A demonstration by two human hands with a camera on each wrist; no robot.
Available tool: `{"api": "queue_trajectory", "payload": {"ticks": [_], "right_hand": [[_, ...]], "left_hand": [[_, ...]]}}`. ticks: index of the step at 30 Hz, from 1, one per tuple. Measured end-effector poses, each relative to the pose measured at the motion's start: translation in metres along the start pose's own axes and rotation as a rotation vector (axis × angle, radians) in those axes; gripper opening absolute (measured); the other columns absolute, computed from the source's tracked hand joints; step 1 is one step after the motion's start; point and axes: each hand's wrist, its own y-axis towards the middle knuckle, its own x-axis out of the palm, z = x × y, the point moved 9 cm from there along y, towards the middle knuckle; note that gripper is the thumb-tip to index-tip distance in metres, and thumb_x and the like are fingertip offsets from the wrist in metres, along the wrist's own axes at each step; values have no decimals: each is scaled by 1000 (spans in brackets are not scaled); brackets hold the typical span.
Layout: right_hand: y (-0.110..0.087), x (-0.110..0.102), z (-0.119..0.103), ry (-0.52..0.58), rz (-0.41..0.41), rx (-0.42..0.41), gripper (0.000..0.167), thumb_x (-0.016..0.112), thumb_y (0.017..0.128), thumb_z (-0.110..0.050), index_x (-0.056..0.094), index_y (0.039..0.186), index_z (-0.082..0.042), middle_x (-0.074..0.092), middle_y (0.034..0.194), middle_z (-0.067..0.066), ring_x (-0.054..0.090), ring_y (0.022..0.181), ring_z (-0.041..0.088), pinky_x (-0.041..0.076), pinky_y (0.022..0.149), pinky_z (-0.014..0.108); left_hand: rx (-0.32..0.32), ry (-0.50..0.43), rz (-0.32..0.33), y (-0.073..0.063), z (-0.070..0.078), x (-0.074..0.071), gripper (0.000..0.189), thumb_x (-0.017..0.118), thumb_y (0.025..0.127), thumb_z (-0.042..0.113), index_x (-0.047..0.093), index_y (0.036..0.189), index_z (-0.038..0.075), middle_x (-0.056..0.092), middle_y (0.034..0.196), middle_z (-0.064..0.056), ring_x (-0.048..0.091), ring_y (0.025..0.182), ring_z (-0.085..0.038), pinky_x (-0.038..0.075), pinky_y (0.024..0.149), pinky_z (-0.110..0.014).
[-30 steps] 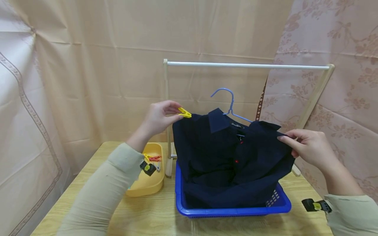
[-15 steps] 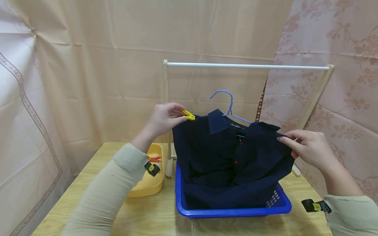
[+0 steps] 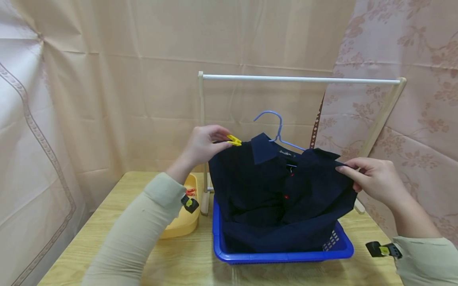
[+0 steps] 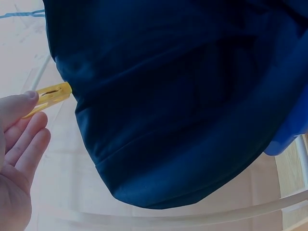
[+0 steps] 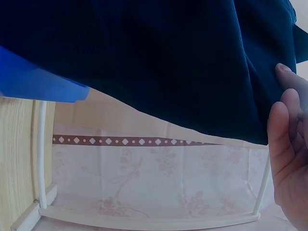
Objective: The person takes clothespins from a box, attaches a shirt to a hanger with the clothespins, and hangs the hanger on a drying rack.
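Between thumb and fingers my left hand [image 3: 205, 145] pinches a yellow clothespin [image 3: 234, 140]. Its tip meets the shoulder edge of a dark navy shirt [image 3: 257, 190]; the left wrist view shows the clothespin [image 4: 55, 92] at the fabric's edge, though whether it bites the cloth I cannot tell. My right hand [image 3: 379, 180] pinches the shirt's other shoulder, thumb in front. A blue wire hanger [image 3: 280, 123] sits inside the shirt, its hook rising above the collar. The shirt's lower part lies bunched in a blue basket [image 3: 286, 257].
Behind the shirt stands a rack with a white bar [image 3: 300, 79] and wooden posts. A yellow tray [image 3: 179, 230] with red clothespins [image 3: 191, 192] is at the left, partly hidden by my sleeve. Curtains [image 3: 125, 99] hang around the wooden table [image 3: 143, 254].
My left hand has moved right and slightly down with the yellow clothespin, along the shirt's shoulder toward the collar. The hanger and collar have sunk slightly. My right hand stays in place.
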Motion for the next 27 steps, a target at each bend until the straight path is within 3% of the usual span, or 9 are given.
{"api": "queue_trajectory", "payload": {"ticks": [8, 18, 27], "right_hand": [[1, -1, -1, 3, 8, -21, 6, 76, 94, -18, 75, 90, -14, 55, 53, -12, 55, 47, 9, 38, 43, 23], [1, -3, -8, -30, 48, -128, 6, 77, 92, -13, 74, 87, -16, 52, 53, -17, 52, 46, 5, 38, 43, 20], [1, -5, -8, -13, 63, -131, 10, 78, 89, -8, 75, 87, -16, 51, 54, -16, 50, 47, 5, 39, 46, 18]], "left_hand": [[-25, -17, -17, 1, 0, 3, 21, 81, 85, 1, 74, 104, -2, 76, 99, -10, 74, 89, -21, 60, 81, -34], [-59, -9, -29, -1, -3, 5, 19, 81, 86, 1, 74, 104, -2, 76, 99, -10, 73, 89, -19, 60, 82, -39], [-32, -1, -12, 1, 0, 2, 17, 81, 86, 0, 75, 101, -1, 76, 98, -9, 74, 87, -18, 60, 79, -35]]}}
